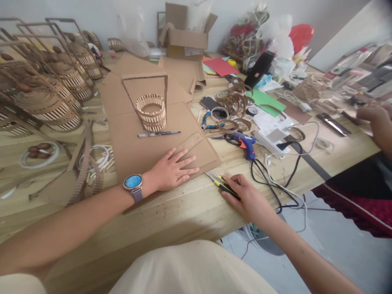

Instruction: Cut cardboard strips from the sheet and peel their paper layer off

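Observation:
My left hand (174,170) lies flat with fingers spread on a large cardboard sheet (131,153) near its front edge. Just past its fingertips is a narrow cardboard strip (189,142). In my right hand (245,195) is a yellow and black utility knife (225,184), its blade out and its tip by the sheet's right front corner. A pen (159,134) rests on the sheet in front of a small round basket (151,112) made of short wooden sticks, with a tall squared handle.
Several lidded stick baskets (52,98) crowd the left. A blue glue gun (246,143), blue pliers (211,122), cardboard coils (234,100) and a white power strip (271,141) lie right, with cables over the table edge. Another person's hand (376,120) is at far right.

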A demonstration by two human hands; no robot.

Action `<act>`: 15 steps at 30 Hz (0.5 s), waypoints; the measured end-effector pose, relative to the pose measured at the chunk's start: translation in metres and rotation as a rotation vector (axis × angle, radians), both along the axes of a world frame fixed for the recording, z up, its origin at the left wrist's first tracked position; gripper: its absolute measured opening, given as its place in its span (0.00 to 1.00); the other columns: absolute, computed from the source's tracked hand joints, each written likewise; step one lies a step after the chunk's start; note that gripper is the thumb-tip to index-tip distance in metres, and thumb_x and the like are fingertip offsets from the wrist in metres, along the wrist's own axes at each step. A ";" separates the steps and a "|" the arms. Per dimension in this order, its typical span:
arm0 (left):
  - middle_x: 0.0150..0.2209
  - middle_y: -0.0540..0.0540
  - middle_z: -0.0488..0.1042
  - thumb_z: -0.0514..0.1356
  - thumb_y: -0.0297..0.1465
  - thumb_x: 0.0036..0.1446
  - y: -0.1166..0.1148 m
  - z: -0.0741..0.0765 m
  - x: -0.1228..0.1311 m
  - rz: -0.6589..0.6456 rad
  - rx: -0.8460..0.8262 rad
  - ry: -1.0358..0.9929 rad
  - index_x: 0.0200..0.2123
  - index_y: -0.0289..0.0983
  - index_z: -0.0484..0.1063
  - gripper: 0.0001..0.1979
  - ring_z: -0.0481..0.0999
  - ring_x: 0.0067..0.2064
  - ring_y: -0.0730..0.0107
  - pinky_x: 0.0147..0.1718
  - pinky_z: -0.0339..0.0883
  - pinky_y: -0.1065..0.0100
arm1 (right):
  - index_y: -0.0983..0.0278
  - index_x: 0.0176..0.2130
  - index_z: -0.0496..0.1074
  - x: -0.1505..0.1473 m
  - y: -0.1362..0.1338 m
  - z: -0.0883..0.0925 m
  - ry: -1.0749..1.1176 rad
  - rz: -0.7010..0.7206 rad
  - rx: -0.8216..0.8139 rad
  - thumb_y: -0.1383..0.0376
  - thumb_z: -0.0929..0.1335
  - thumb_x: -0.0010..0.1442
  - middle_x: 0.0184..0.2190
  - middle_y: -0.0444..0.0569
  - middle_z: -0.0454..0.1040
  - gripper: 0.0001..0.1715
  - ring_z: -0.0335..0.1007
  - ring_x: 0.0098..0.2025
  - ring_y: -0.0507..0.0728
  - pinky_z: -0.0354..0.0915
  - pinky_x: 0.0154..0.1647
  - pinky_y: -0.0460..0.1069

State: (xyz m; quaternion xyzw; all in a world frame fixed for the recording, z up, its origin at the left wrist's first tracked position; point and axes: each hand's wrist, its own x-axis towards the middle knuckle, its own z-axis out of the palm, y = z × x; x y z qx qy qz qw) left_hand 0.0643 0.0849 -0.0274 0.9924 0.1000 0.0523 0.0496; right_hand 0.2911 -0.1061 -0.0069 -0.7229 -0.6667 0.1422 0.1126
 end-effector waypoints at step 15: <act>0.67 0.53 0.58 0.45 0.41 0.70 0.000 -0.004 -0.001 -0.020 -0.002 -0.015 0.62 0.56 0.62 0.20 0.51 0.69 0.51 0.64 0.40 0.44 | 0.62 0.58 0.66 -0.013 0.003 0.003 -0.018 0.001 -0.021 0.59 0.61 0.65 0.42 0.53 0.66 0.24 0.71 0.43 0.59 0.71 0.44 0.53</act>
